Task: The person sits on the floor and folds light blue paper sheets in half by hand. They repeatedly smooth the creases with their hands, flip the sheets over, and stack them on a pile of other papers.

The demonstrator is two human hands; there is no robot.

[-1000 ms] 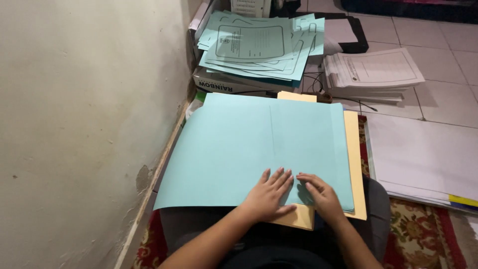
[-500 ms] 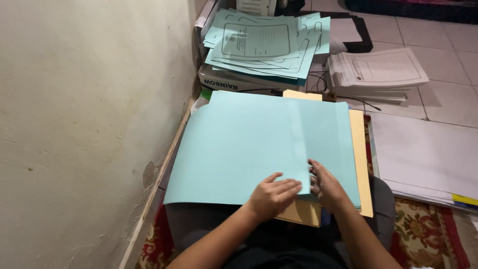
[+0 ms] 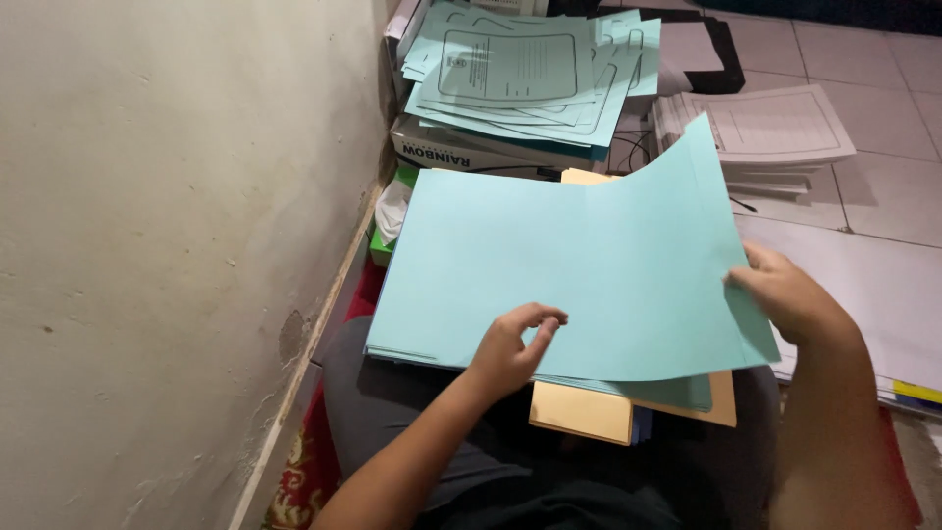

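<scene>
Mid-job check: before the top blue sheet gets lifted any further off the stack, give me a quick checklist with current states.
1. Right hand grips the top blue sheet at its right edge: ok.
2. Sheet's right side raised and curled clear of the blue stack: ok.
3. Left hand rests on the lower edge, fingers half curled: ok.
4. Only one sheet lifted: cannot tell.
5. Blue stack and tan folders squared up: not ok, folders stick out below.
6. White paper pile clear of the raised corner: ok.
</scene>
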